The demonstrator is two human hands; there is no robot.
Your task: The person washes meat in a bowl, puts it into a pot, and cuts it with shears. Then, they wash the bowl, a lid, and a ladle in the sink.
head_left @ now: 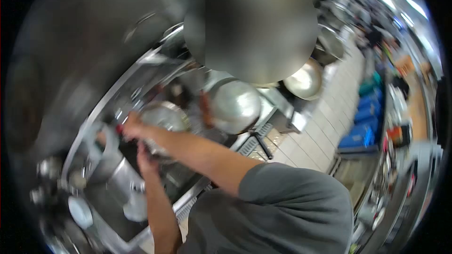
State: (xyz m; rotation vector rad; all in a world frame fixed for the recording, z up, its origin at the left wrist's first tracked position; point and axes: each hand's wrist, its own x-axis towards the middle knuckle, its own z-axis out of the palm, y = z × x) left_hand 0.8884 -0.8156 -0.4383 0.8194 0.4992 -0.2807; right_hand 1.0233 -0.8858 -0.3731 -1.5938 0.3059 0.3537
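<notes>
My right hand (pixel 132 127) reaches across to the upper left, beside a round metal pan (pixel 165 117) and close to a small red item (pixel 119 129). Its fingers look curled, but motion blur hides what they may hold. Just below, my left hand (pixel 145 156) is at the pan's lower left side, partly blurred, so its grip cannot be made out. The pan stands in a metal counter or basin area. A white ring-shaped item (pixel 111 142) is left of my hands.
A large shiny wok (pixel 235 106) and another round pan (pixel 303 82) stand to the right. A sink (pixel 113 211) with a white container (pixel 135 207) is at the lower left. Blue bins (pixel 362 122) line the tiled floor (pixel 318 134). A big blurred round shape covers the top middle.
</notes>
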